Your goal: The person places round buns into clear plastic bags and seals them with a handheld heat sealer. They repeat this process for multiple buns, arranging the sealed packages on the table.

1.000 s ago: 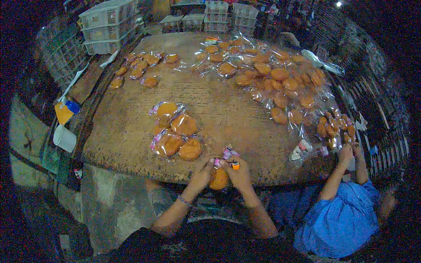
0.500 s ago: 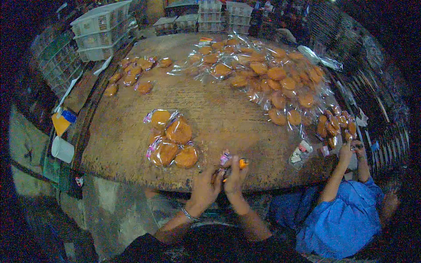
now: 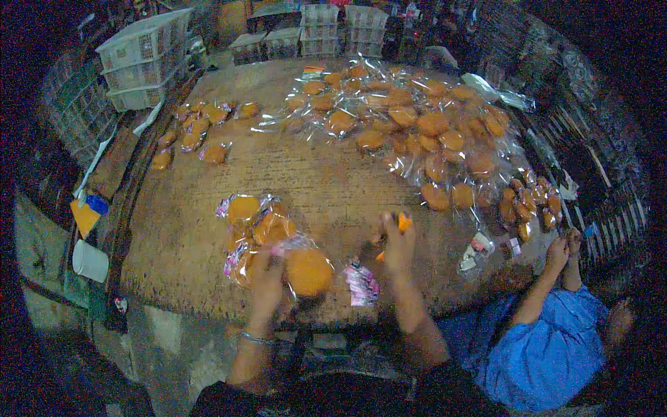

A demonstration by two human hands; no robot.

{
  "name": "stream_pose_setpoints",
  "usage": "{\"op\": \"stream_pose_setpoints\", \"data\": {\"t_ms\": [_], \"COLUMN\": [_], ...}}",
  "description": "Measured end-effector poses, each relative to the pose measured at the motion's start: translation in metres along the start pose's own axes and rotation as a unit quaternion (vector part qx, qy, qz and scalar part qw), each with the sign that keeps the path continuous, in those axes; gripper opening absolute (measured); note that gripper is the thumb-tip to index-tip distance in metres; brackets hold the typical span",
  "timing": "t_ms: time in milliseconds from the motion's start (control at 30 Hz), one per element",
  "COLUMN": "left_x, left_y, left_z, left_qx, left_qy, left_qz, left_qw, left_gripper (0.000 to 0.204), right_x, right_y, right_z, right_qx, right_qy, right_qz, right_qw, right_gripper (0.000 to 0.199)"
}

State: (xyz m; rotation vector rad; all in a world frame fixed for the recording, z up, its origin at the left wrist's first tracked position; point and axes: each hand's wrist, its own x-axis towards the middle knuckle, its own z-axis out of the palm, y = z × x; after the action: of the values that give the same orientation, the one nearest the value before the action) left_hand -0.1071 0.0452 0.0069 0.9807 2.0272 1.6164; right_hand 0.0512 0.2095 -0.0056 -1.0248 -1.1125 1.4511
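Note:
My left hand (image 3: 266, 281), smeared by motion, is closed at the labelled end of a clear packet with a round orange-brown cake (image 3: 309, 272). This packet looks larger than its neighbours and seems raised. Beside it lie similar wrapped cakes (image 3: 243, 208) with pink and purple labels. My right hand (image 3: 399, 243) is wrapped round a small orange-and-dark tool (image 3: 404, 222); its kind is mostly hidden by the fingers. Between my hands, near the table's front edge, sits a small stack of pink and purple labels (image 3: 362, 286).
Many bagged cakes (image 3: 431, 125) are heaped at the far right, and a smaller group (image 3: 198, 125) lies far left. A co-worker in blue (image 3: 549, 347) sits at right, hands at the table's edge. White crates (image 3: 146, 59) and a white cup (image 3: 90, 260) stand left.
My hands were together at the front edge and have parted. The left moved left to a wrapped cake; the right moved up and right with the orange tool, uncovering the labels.

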Motion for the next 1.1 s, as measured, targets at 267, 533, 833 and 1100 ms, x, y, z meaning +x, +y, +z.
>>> {"op": "stream_pose_setpoints", "data": {"t_ms": [267, 533, 833, 1100], "left_x": [0.003, -0.009, -0.019, -0.044], "left_y": [-0.002, -0.008, 0.027, 0.058], "left_z": [-0.049, -0.069, -0.024, -0.003], "left_qx": [-0.035, 0.053, 0.073, -0.071], "left_qy": [0.144, -0.017, -0.085, -0.168], "left_qz": [-0.003, -0.08, 0.075, 0.112], "left_qw": [0.989, 0.995, 0.991, 0.977], "left_gripper": [0.028, 0.014, 0.013, 0.044], "right_x": [0.187, 0.21, 0.146, 0.027], "right_y": [-0.076, -0.122, -0.181, -0.19], "right_z": [0.01, -0.026, -0.152, -0.015], "right_qx": [-0.523, -0.716, -0.689, -0.44], "right_qy": [0.137, 0.062, 0.205, -0.245], "right_qz": [-0.182, 0.022, -0.048, -0.224], "right_qw": [0.821, 0.695, 0.694, 0.835], "right_gripper": [0.057, 0.041, 0.022, 0.007]}}
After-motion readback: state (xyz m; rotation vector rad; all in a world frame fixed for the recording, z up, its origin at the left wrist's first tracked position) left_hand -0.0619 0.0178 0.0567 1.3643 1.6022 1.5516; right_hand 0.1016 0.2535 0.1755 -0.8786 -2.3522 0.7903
